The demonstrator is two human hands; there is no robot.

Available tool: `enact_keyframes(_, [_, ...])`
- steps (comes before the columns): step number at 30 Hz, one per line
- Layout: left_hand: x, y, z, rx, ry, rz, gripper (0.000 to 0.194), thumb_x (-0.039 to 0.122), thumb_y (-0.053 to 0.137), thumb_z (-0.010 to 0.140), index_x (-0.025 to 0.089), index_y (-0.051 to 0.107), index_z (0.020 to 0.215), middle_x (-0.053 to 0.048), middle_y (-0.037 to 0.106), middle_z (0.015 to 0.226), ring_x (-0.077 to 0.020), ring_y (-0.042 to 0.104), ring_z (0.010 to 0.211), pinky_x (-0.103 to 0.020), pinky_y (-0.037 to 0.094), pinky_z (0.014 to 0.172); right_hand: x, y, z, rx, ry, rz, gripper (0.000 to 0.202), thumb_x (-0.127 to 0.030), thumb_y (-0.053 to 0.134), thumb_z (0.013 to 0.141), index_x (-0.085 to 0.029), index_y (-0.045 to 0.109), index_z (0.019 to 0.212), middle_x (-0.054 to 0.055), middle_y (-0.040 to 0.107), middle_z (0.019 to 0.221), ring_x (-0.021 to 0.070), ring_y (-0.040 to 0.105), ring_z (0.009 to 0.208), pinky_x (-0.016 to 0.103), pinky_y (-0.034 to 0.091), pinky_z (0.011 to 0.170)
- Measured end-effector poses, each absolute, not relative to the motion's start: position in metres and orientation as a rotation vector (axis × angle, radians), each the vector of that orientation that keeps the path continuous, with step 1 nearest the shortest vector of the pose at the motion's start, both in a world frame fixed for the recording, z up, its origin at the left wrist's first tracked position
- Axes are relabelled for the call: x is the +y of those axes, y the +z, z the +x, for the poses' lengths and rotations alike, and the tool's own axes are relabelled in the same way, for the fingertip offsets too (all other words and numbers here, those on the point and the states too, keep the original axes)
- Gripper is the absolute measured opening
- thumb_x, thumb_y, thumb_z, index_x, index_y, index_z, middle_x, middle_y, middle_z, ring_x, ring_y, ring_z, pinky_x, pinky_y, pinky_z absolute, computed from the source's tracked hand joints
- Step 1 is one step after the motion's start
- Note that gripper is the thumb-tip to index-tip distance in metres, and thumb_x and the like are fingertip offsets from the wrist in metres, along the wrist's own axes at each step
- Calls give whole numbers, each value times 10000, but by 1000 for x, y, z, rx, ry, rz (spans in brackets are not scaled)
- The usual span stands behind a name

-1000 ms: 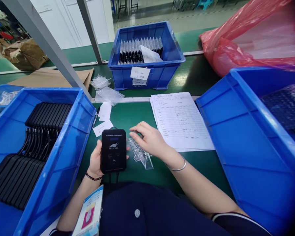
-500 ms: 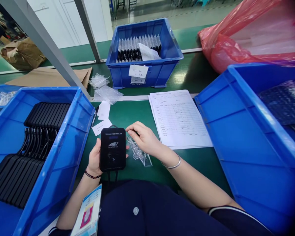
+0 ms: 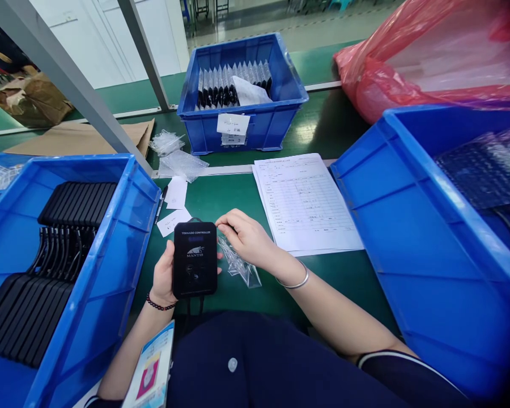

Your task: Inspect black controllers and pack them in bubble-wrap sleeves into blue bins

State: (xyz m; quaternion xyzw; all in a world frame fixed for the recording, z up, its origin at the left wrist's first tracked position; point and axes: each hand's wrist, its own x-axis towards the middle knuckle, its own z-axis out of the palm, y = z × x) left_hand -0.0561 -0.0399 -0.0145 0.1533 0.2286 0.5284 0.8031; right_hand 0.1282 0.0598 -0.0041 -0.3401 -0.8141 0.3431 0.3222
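A black controller box (image 3: 195, 259), printed "TORNADO CONTROLLER" and "MANTIS", faces up in my left hand (image 3: 165, 273). The thumb side lies along its left edge and fingertips show past its right edge. Black cables hang from its lower end. My right hand (image 3: 250, 241) is closed in a pinch at the box's upper right corner; whatever lies between the fingertips is too small to make out. Beneath that hand, crumpled clear plastic pieces (image 3: 242, 266) lie on the green table.
Blue bins flank me: the left bin (image 3: 142, 226) holds rows of black boxes with cables, the right bin (image 3: 391, 226) holds wrapped items. A third blue bin (image 3: 242, 122) stands behind. Papers (image 3: 310, 204), a pen (image 3: 161, 204), small bags (image 3: 181, 163) and a red bag (image 3: 365, 85) surround the workspace.
The view has shifted slightly. Both hands keep nearly the same pose, with my right fingertips now a little closer to the box's upper right corner.
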Motion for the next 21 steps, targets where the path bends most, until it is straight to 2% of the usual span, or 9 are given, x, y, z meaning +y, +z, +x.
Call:
enact_keyframes(11, [-38,-12,-56,479,1117,311,686,602,281,917,125,410,1393,-171,458,1407,-392,496,1209,-564,432,964,59,-5,128,-2097,898,-857,161,-172,435,941,-188,595,929,50,612,918,157,583,871,302,474,765])
enact_keyframes(21, [-40,-13,-56,501,1118,330,679,608,245,920,155,408,1398,-161,428,1434,-387,472,1238,-585,391,994,57,-3,130,-2094,871,-876,180,-185,430,942,-194,608,926,57,621,913,163,595,852,317,495,756])
